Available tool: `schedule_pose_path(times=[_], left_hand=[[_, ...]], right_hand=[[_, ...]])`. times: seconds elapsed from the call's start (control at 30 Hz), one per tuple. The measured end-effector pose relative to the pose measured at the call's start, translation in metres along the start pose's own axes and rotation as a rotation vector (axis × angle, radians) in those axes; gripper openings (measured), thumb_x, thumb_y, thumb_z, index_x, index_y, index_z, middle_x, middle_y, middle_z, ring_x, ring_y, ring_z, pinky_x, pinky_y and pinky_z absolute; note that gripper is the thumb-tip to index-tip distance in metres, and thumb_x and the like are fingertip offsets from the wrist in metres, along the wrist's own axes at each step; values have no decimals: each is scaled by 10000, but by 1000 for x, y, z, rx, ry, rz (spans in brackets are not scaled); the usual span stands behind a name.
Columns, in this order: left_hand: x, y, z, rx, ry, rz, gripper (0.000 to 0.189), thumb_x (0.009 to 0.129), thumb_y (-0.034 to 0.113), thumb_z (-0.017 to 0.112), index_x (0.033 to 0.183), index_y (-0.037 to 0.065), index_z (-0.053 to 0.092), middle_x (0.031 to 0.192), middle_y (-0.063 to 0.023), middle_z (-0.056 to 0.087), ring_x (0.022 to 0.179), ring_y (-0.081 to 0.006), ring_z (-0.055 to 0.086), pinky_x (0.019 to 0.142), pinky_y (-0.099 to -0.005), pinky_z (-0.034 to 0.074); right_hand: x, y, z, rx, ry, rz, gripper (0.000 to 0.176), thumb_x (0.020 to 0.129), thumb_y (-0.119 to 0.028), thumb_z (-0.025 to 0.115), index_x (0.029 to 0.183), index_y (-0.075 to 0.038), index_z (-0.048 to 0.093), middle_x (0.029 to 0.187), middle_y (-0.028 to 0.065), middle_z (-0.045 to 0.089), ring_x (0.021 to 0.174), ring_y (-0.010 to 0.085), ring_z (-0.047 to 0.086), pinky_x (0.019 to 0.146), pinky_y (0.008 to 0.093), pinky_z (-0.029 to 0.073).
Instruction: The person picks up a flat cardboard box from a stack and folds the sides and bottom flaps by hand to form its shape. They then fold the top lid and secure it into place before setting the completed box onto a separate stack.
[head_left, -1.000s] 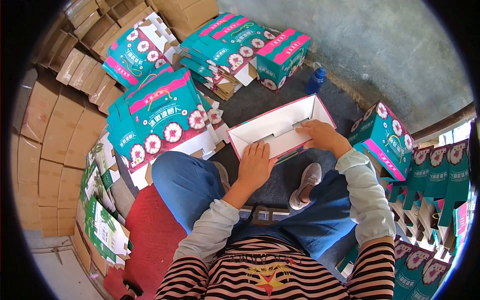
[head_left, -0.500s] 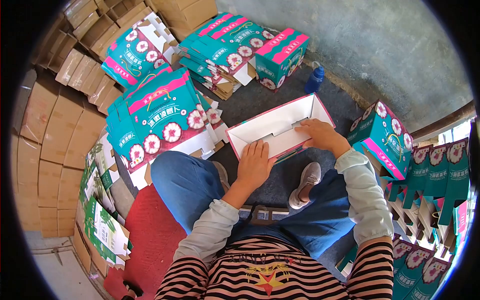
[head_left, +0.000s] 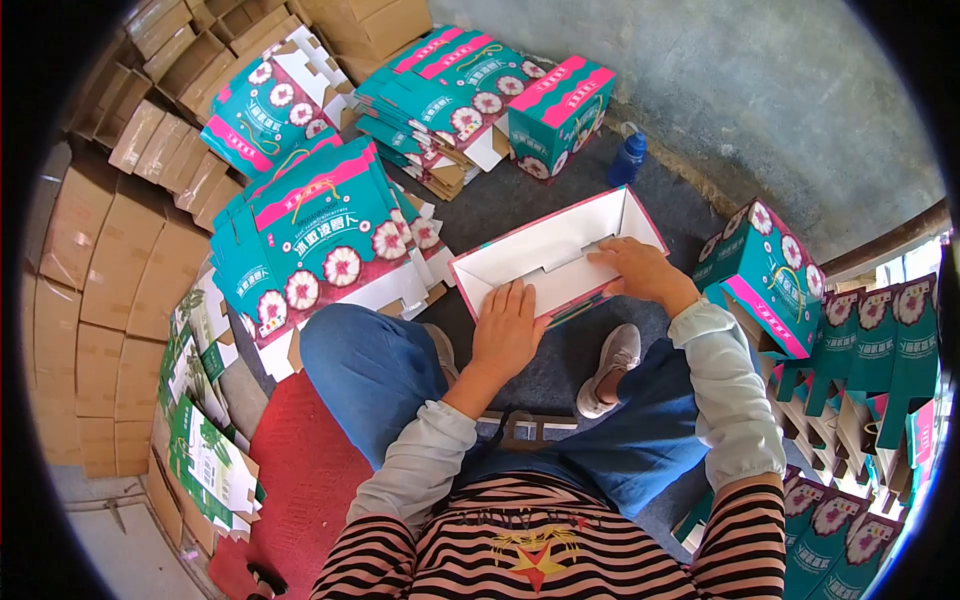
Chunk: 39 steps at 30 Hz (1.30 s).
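Observation:
An open cardboard box with white inner walls and a dark pink rim stands between my feet, its opening facing me. My left hand grips the near rim towards the left, fingers reaching over the edge into the box and thumb on the near side. My right hand holds the right part of the near wall, its fingertips inside by the bottom flaps. A notched slot shows where these flaps meet. The outer print of this box is mostly hidden.
Flat teal printed cartons lie stacked at left, with another stack behind. Formed boxes stand at back and right. A blue bottle is near the wall. Brown cartons line the left; more teal cartons are at right.

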<state>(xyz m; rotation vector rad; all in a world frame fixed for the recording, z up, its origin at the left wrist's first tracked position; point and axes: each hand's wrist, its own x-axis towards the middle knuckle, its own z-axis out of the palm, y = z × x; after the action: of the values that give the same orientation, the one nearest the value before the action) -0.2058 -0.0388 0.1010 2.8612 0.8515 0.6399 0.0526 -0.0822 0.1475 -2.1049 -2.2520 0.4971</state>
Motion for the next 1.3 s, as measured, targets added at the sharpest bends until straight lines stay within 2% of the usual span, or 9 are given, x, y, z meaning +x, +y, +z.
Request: schedule_pose_path(times=[0.33,0.43,0.53,0.67,0.77,0.87,1.0,1.13,1.3], left_hand=[[1,-7,-14,-379,109,-78,442,840,273,594,1169,-13,521,1232,-203,498,1185,-352,441,1013,-432,325],[2,-27,-27,-401,303,-208,403,842,209,593,1169,-14,521,1265,-225,483,1208,-375,437,1020,-436,330],[-5,-94,15,-614,252,-649,571,891,429,497,1241,-22,486,1266,-230,488,1211,-370,444,1007,-447,342],[-5,-131,21,-1471,-289,-1459,977,760,823,298,1321,37,446,1365,-196,421,1247,-361,400,1012,-483,322],[1,-109,9,-1411,-419,-1394,1175,603,952,192,1380,94,394,1397,-207,376,1267,-401,358,1000,-576,274],[4,-100,-9,-1449,-446,-1395,881,739,752,396,1326,98,450,1332,-186,443,1195,-375,428,966,-576,305],[-4,-103,-7,-1523,-429,-1280,585,797,448,493,1248,77,527,1184,-123,558,1074,-291,550,870,-496,437],[-8,-98,-11,-1593,-205,-822,513,799,179,546,1290,50,468,1193,-67,545,1106,-209,529,944,-372,407],[-4,-93,-12,-1432,282,-605,473,870,240,496,1289,23,453,1223,-83,532,1140,-218,495,971,-376,381]], right_hand=[[2,8,-15,148,82,-20,508,781,-341,682,1202,-82,564,1216,112,559,1138,303,504,965,395,400],[13,38,-20,227,457,66,480,829,-373,620,1188,-59,573,1173,154,579,1086,338,535,955,394,404],[20,73,-12,128,665,332,490,873,-419,547,1192,-48,573,1169,169,578,1068,314,561,932,379,416],[20,83,-7,900,323,662,758,864,-673,369,1192,-21,570,1083,123,604,974,236,568,841,338,441],[21,96,3,1087,275,821,874,796,-780,308,1172,-45,594,1018,104,621,869,209,577,788,326,442],[14,110,4,984,-44,844,878,781,-803,275,1100,-65,628,946,67,635,797,173,573,743,330,447],[3,94,-9,1010,147,907,757,793,-774,341,896,-89,646,841,52,626,757,148,564,707,308,447],[-10,109,-21,1328,216,721,692,824,-718,389,864,-75,641,870,62,647,773,163,588,717,313,453],[-14,110,-27,1420,383,602,711,848,-682,387,1099,-50,594,1027,118,629,944,218,592,824,359,449]])
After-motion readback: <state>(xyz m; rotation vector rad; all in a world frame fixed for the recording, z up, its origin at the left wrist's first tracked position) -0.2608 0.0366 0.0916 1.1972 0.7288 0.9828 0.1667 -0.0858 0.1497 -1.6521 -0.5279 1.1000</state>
